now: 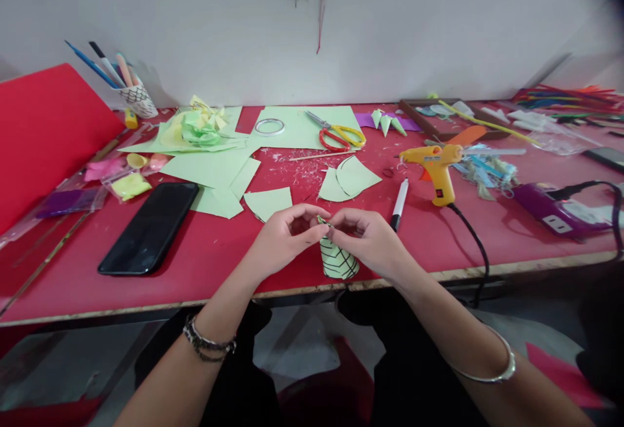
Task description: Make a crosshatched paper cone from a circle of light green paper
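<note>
A light green paper cone (338, 261) with black curved lines drawn on it stands near the table's front edge, wide end down. My left hand (292, 235) pinches its narrow top from the left. From the other side, my right hand (368, 235) grips the same top with thumb and fingers. The fingers partly hide the tip. Just beyond my hands lie cut green paper pieces (350, 179) with curved edges, and another piece (270, 203) is close to my left fingers. A white marker (400, 199) with a black cap is right of my right hand.
A yellow glue gun (436, 167) stands at the right, its black cord hanging over the table edge. Scissors (336, 134) and a tape ring (270, 127) lie behind on green sheets. A black phone (149, 229) is at the left, a purple power strip (560, 212) far right.
</note>
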Available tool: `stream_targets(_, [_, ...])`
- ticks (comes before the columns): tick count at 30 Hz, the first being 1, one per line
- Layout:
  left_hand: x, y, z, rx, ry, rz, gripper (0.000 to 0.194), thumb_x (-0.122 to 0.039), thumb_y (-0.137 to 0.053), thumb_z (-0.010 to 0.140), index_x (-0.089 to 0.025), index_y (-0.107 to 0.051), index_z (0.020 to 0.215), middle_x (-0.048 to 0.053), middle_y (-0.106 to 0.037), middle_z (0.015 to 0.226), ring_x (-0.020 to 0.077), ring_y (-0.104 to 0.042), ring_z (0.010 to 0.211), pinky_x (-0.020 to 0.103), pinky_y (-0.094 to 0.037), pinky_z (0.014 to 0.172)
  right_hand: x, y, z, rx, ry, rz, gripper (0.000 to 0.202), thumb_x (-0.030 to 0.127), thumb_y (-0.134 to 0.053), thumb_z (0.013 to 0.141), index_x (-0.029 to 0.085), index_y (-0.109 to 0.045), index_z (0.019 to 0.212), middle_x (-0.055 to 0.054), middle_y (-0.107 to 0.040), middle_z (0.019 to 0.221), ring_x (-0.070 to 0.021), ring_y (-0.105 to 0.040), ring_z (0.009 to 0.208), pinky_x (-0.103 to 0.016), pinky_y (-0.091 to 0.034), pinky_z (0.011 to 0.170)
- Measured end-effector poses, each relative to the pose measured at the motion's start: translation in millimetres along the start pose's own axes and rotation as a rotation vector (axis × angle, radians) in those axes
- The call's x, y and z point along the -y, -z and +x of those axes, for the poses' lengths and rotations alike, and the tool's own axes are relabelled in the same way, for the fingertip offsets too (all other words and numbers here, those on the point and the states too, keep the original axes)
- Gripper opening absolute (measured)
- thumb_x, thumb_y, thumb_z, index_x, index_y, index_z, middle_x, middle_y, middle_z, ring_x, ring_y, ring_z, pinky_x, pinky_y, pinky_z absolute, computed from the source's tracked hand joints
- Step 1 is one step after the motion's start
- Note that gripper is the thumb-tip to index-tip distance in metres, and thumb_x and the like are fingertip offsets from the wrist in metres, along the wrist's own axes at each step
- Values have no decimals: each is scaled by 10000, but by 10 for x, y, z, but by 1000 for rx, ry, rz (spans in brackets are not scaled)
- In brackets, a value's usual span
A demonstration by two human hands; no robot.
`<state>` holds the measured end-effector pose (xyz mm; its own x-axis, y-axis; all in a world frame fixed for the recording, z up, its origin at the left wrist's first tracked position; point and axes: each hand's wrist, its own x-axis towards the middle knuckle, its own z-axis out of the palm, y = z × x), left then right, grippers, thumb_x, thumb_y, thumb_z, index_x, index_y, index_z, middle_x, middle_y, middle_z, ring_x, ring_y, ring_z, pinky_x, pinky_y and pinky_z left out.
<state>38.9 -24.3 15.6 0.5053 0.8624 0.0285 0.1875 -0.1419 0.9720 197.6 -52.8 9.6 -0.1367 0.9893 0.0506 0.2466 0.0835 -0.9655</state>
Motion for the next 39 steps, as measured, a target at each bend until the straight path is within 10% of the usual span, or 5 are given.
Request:
stream_targets(17, [3,29,3,-141,-21,64,209,-373,-542,766,-178,-610,799,-29,-535,650,89,-474,606,193,-382,555,-3,80,8,196,-92,132,255,378,-508,788,146,-615,806,13,-533,661,-82,-461,580,-202,-366,513])
stream_targets(39, [-16,50,-22,6,30,-349,226,-373,-581,740,-191,-664,845,21,-641,763,113,-568,682,250,-473,679,7,119,-18,225,-242,449,193,328,-580,764,154,-632,830,-1,-636,729,-80,-580,649,-173,-447,582])
